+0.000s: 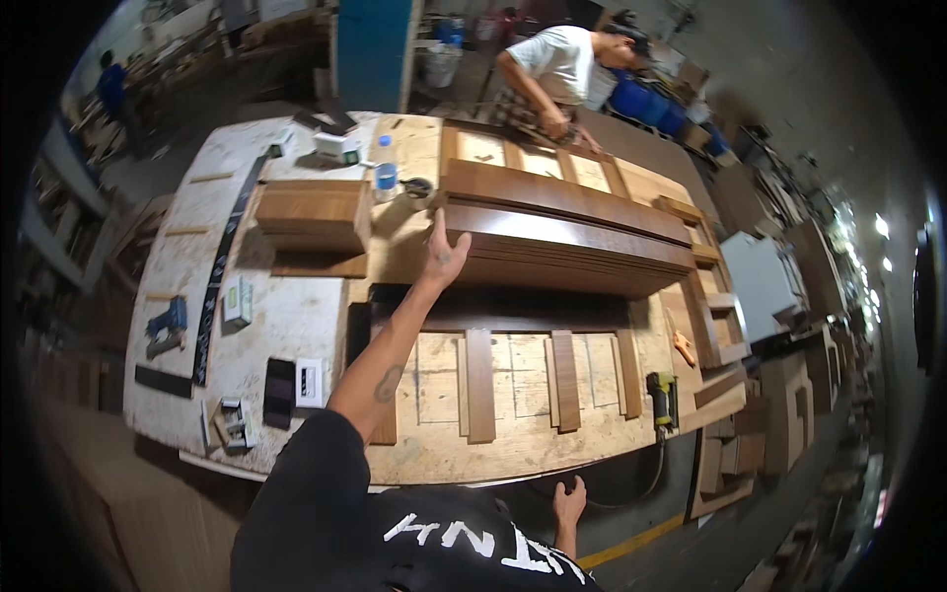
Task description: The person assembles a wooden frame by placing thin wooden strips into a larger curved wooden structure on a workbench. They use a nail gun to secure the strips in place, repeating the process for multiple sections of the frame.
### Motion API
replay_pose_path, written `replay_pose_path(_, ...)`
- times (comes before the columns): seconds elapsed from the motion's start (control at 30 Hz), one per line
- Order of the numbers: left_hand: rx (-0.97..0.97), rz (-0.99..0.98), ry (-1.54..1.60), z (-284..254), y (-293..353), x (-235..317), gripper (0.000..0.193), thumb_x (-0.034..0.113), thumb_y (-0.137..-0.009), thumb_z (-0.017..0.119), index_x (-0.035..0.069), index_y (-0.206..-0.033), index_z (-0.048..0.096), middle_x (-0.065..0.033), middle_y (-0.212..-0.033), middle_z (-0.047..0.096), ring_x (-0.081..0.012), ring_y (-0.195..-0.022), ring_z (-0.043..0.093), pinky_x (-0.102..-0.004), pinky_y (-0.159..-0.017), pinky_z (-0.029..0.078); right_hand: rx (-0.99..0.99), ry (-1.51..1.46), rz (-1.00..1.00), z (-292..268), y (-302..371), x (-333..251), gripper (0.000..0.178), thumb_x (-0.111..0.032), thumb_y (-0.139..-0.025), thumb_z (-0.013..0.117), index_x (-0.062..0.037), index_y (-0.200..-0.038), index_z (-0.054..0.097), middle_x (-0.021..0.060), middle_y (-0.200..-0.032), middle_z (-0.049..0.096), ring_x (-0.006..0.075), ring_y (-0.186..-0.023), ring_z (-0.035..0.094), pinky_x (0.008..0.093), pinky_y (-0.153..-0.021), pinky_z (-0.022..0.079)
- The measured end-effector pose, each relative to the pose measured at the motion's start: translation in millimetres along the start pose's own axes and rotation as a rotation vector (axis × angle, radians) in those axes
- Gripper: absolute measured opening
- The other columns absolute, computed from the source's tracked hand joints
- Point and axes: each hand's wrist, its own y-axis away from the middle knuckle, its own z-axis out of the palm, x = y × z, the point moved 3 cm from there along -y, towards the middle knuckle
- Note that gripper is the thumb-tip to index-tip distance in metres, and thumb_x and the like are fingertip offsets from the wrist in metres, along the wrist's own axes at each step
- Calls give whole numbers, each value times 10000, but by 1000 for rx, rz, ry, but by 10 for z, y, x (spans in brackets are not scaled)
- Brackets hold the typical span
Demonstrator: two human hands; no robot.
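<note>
A stack of long brown wooden boards (572, 259) lies across the middle of the workbench, with a glossy top. My left hand (447, 255) reaches out to its left end, thumb spread and fingers stretched against the board ends. Low by the bench's front edge hangs my right hand (569, 503), its fingers apart and holding nothing. Between me and the stack is a dark-railed wooden frame (493, 308) with several brown slats (479, 385) pointing toward me. Across the bench, a co-worker (562, 69) leans over with hands near another slatted frame (528, 158).
A green nail gun (662, 400) with a hose lies at the right front; a blue one (170, 326) is at far left. Stacked wooden blocks (314, 212), a bottle (385, 178), a phone (279, 392) and small boxes (238, 302) occupy the bench's left side.
</note>
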Motion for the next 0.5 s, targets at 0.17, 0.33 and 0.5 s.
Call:
replay_pose_path(0.17,79,44,-147,163,288,157,925,350,-910,714,-53,-1589,232,-360,-1521,416,-481,-1441,388,-483,-1193,333,-39,22,318,-223,666,237,604,-265,-851,738,27,-1359,591,299,-1339,614,436,-1267,579,464,-1094,453)
replay_pose_path(0.33,140,68,-185,165,112,53,946,367,-898,718,-76,-1576,229,-382,-1536,371,-512,-1445,346,-536,-1220,268,-31,26,441,-170,982,280,598,-287,-839,752,2,-1344,617,284,-1309,645,426,-1244,605,463,-1069,476)
replay_pose_path(0.5,191,89,-335,154,355,161,894,361,-864,755,-19,-1549,325,-281,-1494,413,-479,-1421,329,-589,-1179,275,-55,-36,465,-80,942,363,595,-304,-844,749,-16,-1349,624,275,-1321,646,421,-1254,607,457,-1083,473)
